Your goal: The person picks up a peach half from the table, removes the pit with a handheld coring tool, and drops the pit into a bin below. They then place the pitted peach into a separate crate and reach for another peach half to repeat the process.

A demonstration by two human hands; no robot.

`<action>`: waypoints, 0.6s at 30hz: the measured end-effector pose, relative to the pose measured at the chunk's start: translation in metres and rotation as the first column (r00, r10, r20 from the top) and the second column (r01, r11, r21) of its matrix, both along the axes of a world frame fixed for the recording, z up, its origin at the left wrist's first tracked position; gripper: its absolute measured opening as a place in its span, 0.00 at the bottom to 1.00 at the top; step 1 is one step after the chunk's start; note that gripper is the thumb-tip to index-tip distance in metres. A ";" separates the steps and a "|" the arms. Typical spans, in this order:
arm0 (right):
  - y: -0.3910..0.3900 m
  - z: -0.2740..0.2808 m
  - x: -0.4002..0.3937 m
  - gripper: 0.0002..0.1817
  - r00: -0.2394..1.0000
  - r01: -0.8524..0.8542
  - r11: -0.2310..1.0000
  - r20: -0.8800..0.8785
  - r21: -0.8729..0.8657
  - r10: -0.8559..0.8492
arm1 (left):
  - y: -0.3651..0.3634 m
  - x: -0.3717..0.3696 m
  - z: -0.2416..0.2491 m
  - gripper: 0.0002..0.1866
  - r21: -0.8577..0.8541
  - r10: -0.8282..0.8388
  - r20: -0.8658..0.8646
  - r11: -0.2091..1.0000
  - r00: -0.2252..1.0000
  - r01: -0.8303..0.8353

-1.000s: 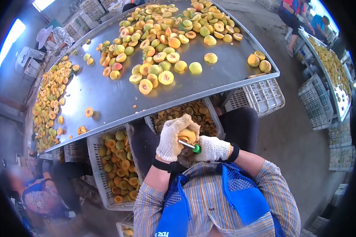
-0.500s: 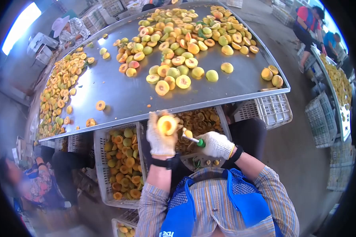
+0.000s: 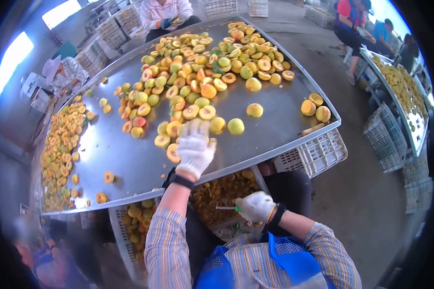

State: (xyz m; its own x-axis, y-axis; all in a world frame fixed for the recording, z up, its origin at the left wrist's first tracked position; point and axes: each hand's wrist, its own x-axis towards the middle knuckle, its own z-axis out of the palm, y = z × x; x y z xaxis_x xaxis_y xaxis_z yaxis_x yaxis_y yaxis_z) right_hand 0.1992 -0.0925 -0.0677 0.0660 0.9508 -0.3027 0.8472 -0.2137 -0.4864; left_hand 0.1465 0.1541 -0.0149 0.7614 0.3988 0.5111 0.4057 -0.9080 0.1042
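Observation:
My left hand (image 3: pixel 196 148), in a white knit glove, reaches over the metal table. Its fingers are stretched out at the near edge of a pile of halved yellow peaches (image 3: pixel 190 111); whether they touch one is hard to see. Just beside the glove lies a peach half (image 3: pixel 173 152). My right hand (image 3: pixel 256 207), gloved too, is closed round the green handle of a pitting tool with a thin metal shaft (image 3: pixel 225 208). That tool hangs above a crate of cut peach pieces (image 3: pixel 217 195) between my knees.
The metal table (image 3: pixel 246 149) has a raised rim. More peach halves (image 3: pixel 62 149) lie along its left side. A crate of peach halves (image 3: pixel 135 226) stands left of my legs, a white crate (image 3: pixel 320 151) at the right. Other people sit around the table and at another table (image 3: pixel 400 86).
My left hand moved from above the crates, where it held a peach half, up onto the table; that half is gone from it. My right hand lowered slightly with the tool. The view shifted.

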 end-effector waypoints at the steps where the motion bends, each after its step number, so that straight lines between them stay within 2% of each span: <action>1: 0.000 -0.002 -0.001 0.10 0.999 -0.026 0.999 -0.019 0.021 0.027 | 0.002 0.024 -0.007 0.29 0.011 -0.068 -0.015 0.998 0.998 0.068; 4: 0.000 0.000 -0.006 0.10 0.996 -0.077 0.996 -0.051 0.054 0.079 | -0.001 0.080 -0.027 0.31 -0.040 -0.191 -0.150 0.982 0.970 0.187; 5: 0.000 -0.006 -0.007 0.11 0.992 -0.129 0.991 0.002 0.044 0.130 | -0.004 0.095 -0.040 0.26 -0.001 -0.161 -0.208 0.986 0.965 0.164; 6: -0.001 -0.010 -0.007 0.10 0.990 -0.141 0.987 -0.014 0.074 0.143 | -0.006 0.103 -0.035 0.26 -0.004 -0.172 -0.200 0.985 0.965 0.175; 7: -0.001 -0.013 -0.006 0.11 0.988 -0.150 0.985 -0.009 0.084 0.152 | -0.009 0.108 -0.028 0.24 -0.116 -0.183 -0.418 0.982 0.890 0.148; 8: -0.002 -0.015 -0.005 0.11 0.986 -0.163 0.982 -0.007 0.098 0.164 | -0.011 0.110 -0.024 0.22 -0.213 -0.205 -0.614 0.973 0.762 0.091; 9: -0.002 -0.005 -0.002 0.11 0.986 -0.163 0.982 -0.011 0.099 0.164 | -0.012 0.106 -0.025 0.21 -0.190 -0.184 -0.588 0.978 0.787 0.086; 10: -0.001 0.014 0.002 0.13 0.995 -0.089 0.991 -0.027 0.098 0.092 | -0.009 0.096 -0.025 0.21 -0.186 -0.178 -0.596 0.979 0.783 0.081; 11: -0.001 0.025 0.001 0.15 0.999 -0.017 0.995 -0.044 0.096 0.021 | -0.006 0.082 -0.024 0.20 -0.364 -0.253 -0.450 0.928 0.857 0.083; 12: -0.002 0.018 0.000 0.19 0.998 0.037 0.995 0.038 0.090 -0.041 | -0.003 0.067 -0.021 0.20 -0.523 -0.291 -0.282 0.846 0.914 0.107; 13: -0.001 0.023 0.004 0.20 0.985 0.129 0.990 -0.126 0.051 -0.121 | -0.003 0.051 -0.012 0.18 -0.795 -0.271 0.054 0.570 0.961 0.205; 14: 0.001 0.030 0.012 0.21 0.938 0.208 0.978 -0.283 -0.005 -0.201 | -0.002 0.035 0.000 0.21 -0.958 -0.179 0.101 0.247 0.979 0.144; 15: 0.000 0.036 0.015 0.21 0.928 0.247 0.967 -0.303 0.057 -0.219 | 0.003 0.015 0.004 0.24 -0.970 -0.104 0.240 -0.057 0.965 0.235; 16: -0.002 0.053 0.019 0.20 0.923 0.272 0.960 -0.301 0.070 -0.239 | 0.002 -0.004 0.008 0.26 -0.876 0.016 0.353 -0.345 0.936 0.336; 18: -0.004 0.066 0.018 0.19 0.941 0.283 0.949 -0.231 0.139 -0.247 | -0.017 -0.040 0.018 0.29 -0.687 0.137 0.518 -0.521 0.844 0.506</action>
State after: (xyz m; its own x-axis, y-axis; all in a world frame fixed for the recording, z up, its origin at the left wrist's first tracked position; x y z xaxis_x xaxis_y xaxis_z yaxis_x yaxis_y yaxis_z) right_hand 0.2169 -0.0968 -0.0020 0.2757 0.9453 -0.1743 0.6472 -0.3167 -0.6935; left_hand 0.1062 0.1372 0.0028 0.9344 0.3273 -0.1403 -0.0988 0.6167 0.7809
